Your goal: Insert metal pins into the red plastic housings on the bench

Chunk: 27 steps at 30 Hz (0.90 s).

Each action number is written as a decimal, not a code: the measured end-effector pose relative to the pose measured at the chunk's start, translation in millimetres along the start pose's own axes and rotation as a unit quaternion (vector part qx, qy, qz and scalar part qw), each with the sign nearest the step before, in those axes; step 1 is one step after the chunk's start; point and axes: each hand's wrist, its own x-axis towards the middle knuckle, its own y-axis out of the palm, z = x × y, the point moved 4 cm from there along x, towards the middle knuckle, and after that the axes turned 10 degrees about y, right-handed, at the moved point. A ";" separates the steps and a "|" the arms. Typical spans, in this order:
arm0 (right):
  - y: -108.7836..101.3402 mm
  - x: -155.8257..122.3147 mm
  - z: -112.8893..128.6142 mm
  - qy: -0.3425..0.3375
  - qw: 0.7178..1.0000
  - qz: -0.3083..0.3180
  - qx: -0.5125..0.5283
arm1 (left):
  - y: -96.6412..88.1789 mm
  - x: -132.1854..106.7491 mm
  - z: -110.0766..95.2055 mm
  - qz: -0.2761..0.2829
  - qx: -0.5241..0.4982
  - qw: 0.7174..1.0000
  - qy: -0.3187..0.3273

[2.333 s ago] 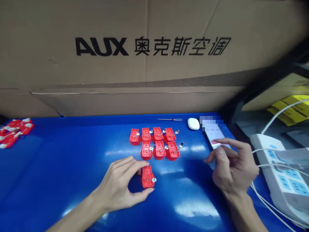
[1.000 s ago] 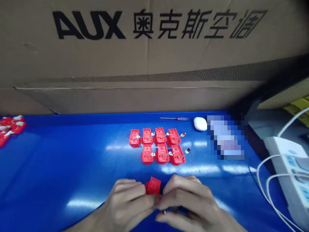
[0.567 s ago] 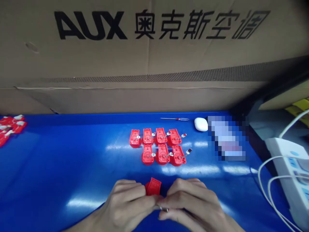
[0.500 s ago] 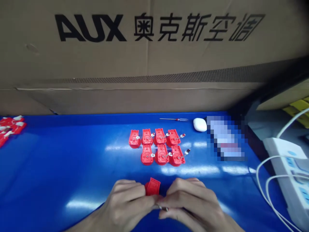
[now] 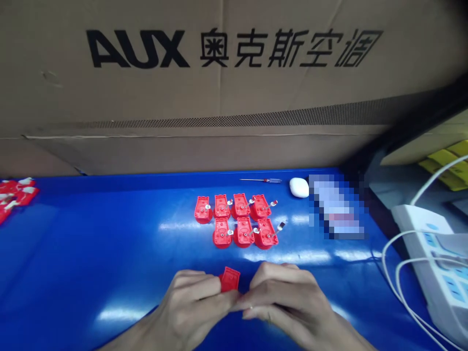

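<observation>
While curled, hands [image 5: 190, 300] on red housing [image 5: 229, 279]

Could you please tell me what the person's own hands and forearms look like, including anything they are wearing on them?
The left hand and right hand are both bare, with no gloves, and no sleeve shows on the forearms in view. One finger of the right hand seems to wear a thin ring, though it is small.

Bare left hand [image 5: 188, 301] and right hand [image 5: 288, 301], long slim fingers, a thin metal ring [image 5: 250, 307] on the right hand.
</observation>
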 end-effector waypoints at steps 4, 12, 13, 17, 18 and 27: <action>-0.3 3.2 1.9 0.010 0.999 -0.003 0.046 | -0.6 0.1 -0.7 -0.013 0.000 1.000 0.010; -4.2 4.1 -1.4 0.045 0.995 -0.020 0.087 | -2.6 -1.2 0.3 -0.021 0.005 1.000 -0.001; -5.8 3.8 -1.5 0.045 0.994 -0.026 0.100 | -3.1 -1.0 0.6 -0.028 0.007 1.000 0.001; -14.6 3.0 -3.5 0.067 0.986 -0.066 0.140 | -3.4 -1.3 2.4 -0.035 0.020 0.999 -0.010; -16.9 2.9 -4.0 0.073 0.985 -0.078 0.136 | -3.3 -2.1 2.5 -0.037 0.026 0.999 -0.010; -26.1 5.1 -0.3 0.052 0.992 -0.088 0.072 | -1.1 -12.5 1.6 -0.071 0.046 0.996 0.006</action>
